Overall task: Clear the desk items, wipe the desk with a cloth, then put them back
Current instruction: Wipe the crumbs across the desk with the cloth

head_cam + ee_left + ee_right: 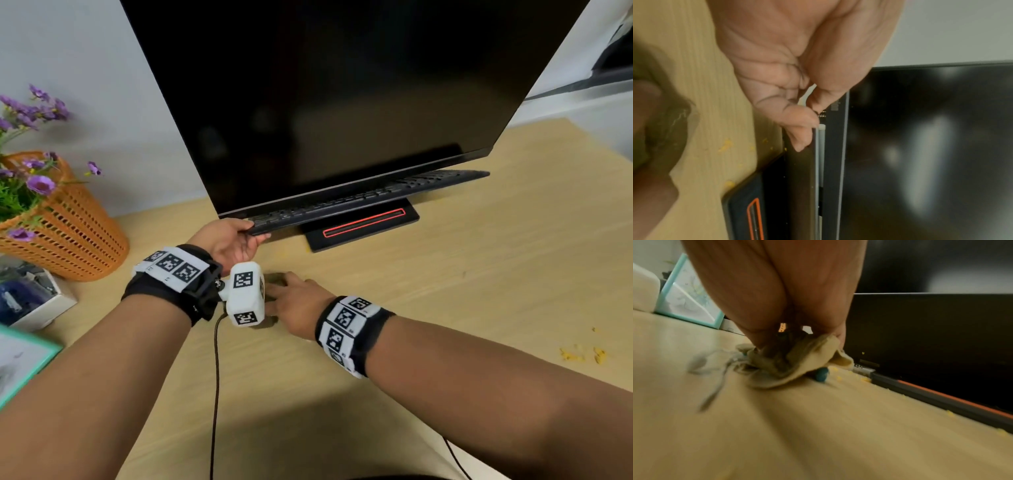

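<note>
Centre of the head view: we have our left hand (230, 240) gripping the left end of the keyboard (370, 198), thumb on top, fingers curled under the edge. Keyboard is one flat black plastic slab, raised off the desk (479, 274) at our end, tucked under the monitor (325, 96). Left wrist view confirms it: fingers (797, 129) clamped on the thin dark edge.

Lower centre: our right hand (294, 305) is palm-down on one cloth (797, 360), beige, soft, crumpled, with frayed threads. Right wrist view shows the fingers bunched into the folds and pressing it to the desk; exact finger spread is hidden under the fabric. Cloth sits just in front of the monitor stand (363, 228), a flat black rectangle with one red-outlined slot.

Desk is light woodgrain laminate, matte. Yellow crumbs (582, 354) are scattered lower right, with more near the stand.

Left edge: one orange perforated plastic basket (68, 233) with purple flowers (41, 185), one white box (41, 308), one teal-framed picture (24, 363). Two wrist bands with square black-and-white markers, one per arm.
</note>
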